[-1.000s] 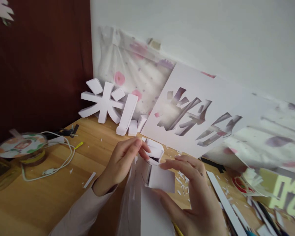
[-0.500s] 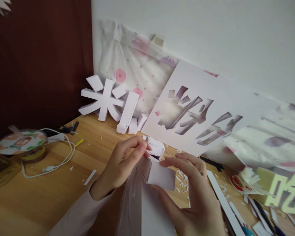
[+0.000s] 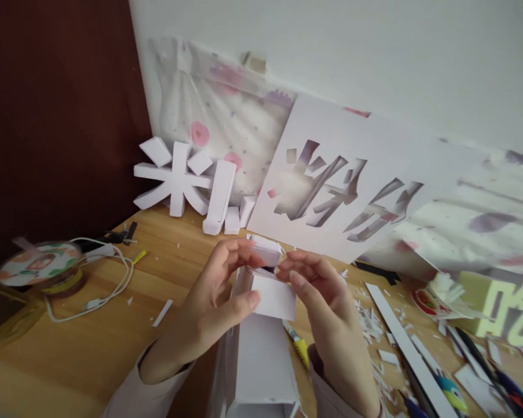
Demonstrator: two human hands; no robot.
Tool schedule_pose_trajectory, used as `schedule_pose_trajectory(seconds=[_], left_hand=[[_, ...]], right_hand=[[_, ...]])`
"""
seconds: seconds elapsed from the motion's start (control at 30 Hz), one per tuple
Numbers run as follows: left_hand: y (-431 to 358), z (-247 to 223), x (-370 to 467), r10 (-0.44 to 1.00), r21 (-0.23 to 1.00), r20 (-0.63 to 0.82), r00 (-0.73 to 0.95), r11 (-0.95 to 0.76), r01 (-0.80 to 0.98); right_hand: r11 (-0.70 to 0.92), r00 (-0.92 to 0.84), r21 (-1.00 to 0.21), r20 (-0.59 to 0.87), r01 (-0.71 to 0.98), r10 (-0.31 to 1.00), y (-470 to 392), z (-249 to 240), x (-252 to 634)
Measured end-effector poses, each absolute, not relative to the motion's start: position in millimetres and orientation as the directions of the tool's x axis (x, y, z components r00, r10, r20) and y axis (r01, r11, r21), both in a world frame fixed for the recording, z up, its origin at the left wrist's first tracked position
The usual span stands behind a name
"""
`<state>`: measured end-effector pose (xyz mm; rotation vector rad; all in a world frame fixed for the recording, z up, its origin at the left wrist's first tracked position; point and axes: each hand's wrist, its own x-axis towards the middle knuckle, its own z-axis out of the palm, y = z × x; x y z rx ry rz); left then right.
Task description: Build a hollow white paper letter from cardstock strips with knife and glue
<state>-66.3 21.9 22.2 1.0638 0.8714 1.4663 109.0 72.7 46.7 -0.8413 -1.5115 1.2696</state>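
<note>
Two bare hands work over a hollow white paper form [image 3: 265,357] on a wooden table [image 3: 108,354], seen from where I stand in the room. The form runs lengthwise in front of the person, its open end nearest them, with a small white panel [image 3: 273,299] at its far part, between the hands. The left hand [image 3: 204,296] is well spread: its thumb lies at the panel's left side, while its fingers curve forward to a white end piece [image 3: 265,251] just beyond. The right hand [image 3: 329,307] is half curled, its thumb and fingertips drawn close at the panel's far right corner; whether they pinch the paper, I cannot tell. The two hands are near each other yet apart, fingertips facing across a narrow gap. A yellow-handled knife [image 3: 300,347] lies just right of the form, with paper scraps [image 3: 368,322] farther right. Behind, white block characters [image 3: 181,180] stand beside a white board [image 3: 318,116] with characters cut through it, leaning toward the wall.
</note>
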Motion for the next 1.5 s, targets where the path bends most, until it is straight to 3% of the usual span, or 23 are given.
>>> schedule_pose_trajectory(seconds=[0.27,0.83,1.1,1.5], left_hand=[[17,20,-59,0.974,0.918,0.193,-0.121,-0.223,-0.329],[11,27,-47,0.962,0.905,0.084,-0.261,-0.184,-0.384],[13,27,-47,0.974,0.875,0.051,-0.220,-0.150,-0.461],[13,27,-47,0.970,0.878,0.104,-0.222,-0.194,-0.437]], right_hand=[[0.120,-0.373,-0.972,0.189,-0.201,0.908,69,39,110],[0.123,-0.402,-0.980,0.176,-0.154,0.898,67,37,111],[0.127,-0.366,-0.982,0.171,-0.142,0.915,68,33,108],[0.059,-0.371,-0.986,0.113,-0.155,0.922,64,29,104]])
